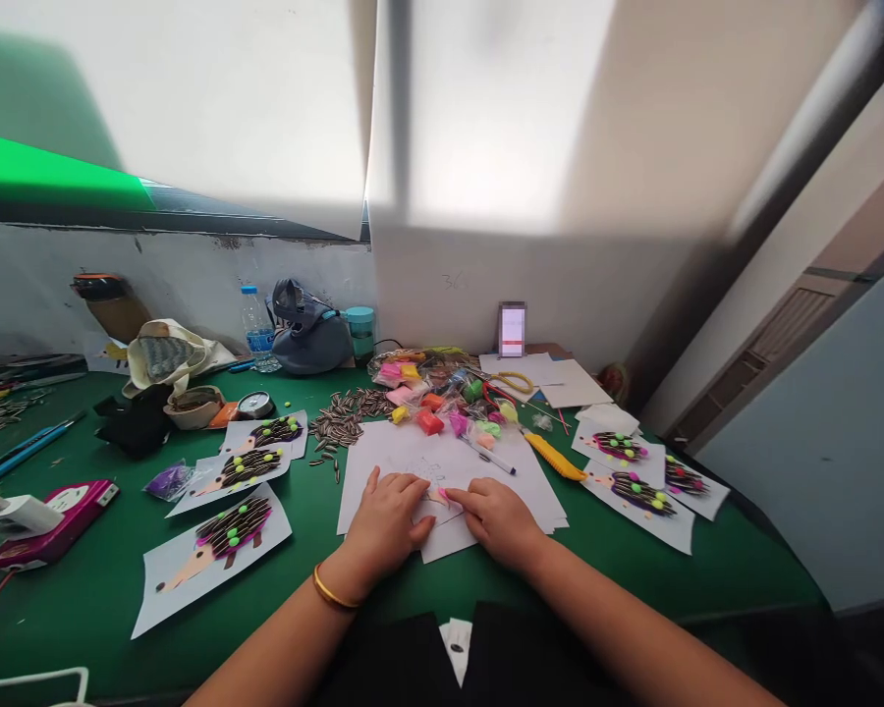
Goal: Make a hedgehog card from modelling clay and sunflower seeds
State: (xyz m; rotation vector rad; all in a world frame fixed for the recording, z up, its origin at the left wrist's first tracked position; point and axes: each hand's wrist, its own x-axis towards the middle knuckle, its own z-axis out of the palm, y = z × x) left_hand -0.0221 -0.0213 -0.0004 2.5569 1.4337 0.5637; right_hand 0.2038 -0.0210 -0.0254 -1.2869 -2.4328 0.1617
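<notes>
White paper sheets lie at the middle of the green table. My left hand rests on the top sheet with its fingers spread and nothing visible in it. From the right, my right hand touches a small pink piece with its index fingertip, the other fingers curled. The pink piece sits on a drawing between the hands, beside a flat skin-toned shape partly covered by my left fingers. A marker lies just above my right hand, and sunflower seeds are piled above left of the paper.
Colourful clay packets, a yellow cutter and scissors lie behind the paper. Hedgehog pictures lie left and right. A phone stands against the wall; a bottle and a bag stand at the back left.
</notes>
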